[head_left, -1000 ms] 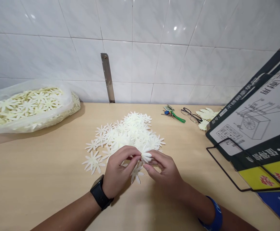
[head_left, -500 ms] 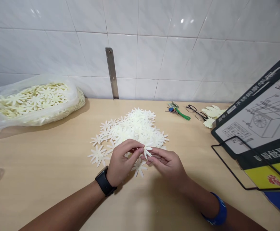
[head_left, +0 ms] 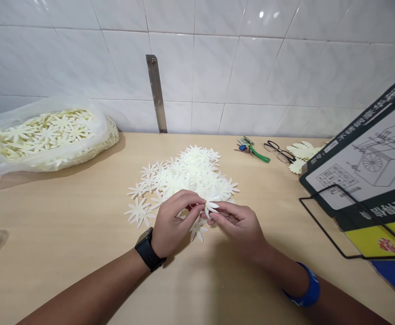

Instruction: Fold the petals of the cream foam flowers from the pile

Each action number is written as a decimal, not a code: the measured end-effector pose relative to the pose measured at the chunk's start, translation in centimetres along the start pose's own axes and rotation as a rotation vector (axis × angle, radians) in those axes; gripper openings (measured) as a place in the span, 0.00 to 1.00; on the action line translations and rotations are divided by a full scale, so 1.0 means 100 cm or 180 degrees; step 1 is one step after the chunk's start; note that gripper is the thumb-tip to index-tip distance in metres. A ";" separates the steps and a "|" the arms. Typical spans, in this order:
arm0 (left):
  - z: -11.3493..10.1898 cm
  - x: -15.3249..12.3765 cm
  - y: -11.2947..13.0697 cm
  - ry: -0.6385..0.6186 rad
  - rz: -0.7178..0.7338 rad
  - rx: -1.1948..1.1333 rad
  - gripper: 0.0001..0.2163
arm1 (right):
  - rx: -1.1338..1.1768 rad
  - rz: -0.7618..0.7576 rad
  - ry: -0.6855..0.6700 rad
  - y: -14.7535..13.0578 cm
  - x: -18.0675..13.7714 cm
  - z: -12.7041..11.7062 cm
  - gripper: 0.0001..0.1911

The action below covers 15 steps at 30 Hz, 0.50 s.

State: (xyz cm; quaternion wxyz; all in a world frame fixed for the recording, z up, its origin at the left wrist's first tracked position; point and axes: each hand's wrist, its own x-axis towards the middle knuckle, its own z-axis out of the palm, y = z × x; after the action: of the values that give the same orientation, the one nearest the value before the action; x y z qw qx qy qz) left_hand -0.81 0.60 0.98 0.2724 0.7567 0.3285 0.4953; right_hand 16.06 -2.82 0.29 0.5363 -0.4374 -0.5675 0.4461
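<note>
Between my two hands is a pale cream flower cutout (head_left: 211,207) with long narrow petals. My left hand (head_left: 177,221) pinches its left side between thumb and forefinger. From the other side my right hand (head_left: 240,225) grips its petals with thumb and fingers. Just beyond the hands spreads a heap of the same flower cutouts (head_left: 192,174) on the wooden table (head_left: 82,253). One loose flower cutout (head_left: 197,229) lies under my hands, partly covered by them. Others (head_left: 139,212) lie flat at the heap's left edge.
A clear plastic bag (head_left: 48,164) full of flower cutouts sits at the back left. Keys with a green strap (head_left: 259,155), glasses (head_left: 279,151) and more pale cutouts (head_left: 302,152) lie at the back right. A printed box (head_left: 363,180) and black wire frame (head_left: 319,225) stand right.
My hands stay pinched on the flower cutout, which has turned slightly so its petals fan more to the right. The camera view has shifted a little. The heap looks the same.
</note>
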 end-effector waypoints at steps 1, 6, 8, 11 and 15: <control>0.000 0.000 0.000 -0.0006 0.0016 0.0009 0.05 | -0.0018 0.0007 0.0011 0.000 0.000 0.000 0.05; -0.001 -0.001 -0.001 -0.0052 -0.0055 -0.0040 0.05 | -0.0036 0.0055 -0.0043 0.003 0.000 -0.001 0.07; -0.001 0.000 -0.002 -0.0042 -0.0103 -0.0085 0.05 | -0.0052 0.0064 -0.0040 0.004 0.000 -0.001 0.07; 0.000 0.000 -0.003 -0.0052 -0.0152 -0.0171 0.04 | -0.0089 0.0054 -0.0055 0.005 0.000 -0.002 0.07; 0.000 0.001 -0.004 -0.0127 -0.0206 -0.0293 0.04 | -0.0072 0.0040 -0.0094 0.005 0.000 -0.003 0.08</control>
State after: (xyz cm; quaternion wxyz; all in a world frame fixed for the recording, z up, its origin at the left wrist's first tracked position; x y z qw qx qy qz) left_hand -0.85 0.93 0.72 0.3293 0.7421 0.3242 0.4856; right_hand 16.32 -2.67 -0.19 0.5200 -0.4404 -0.5776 0.4495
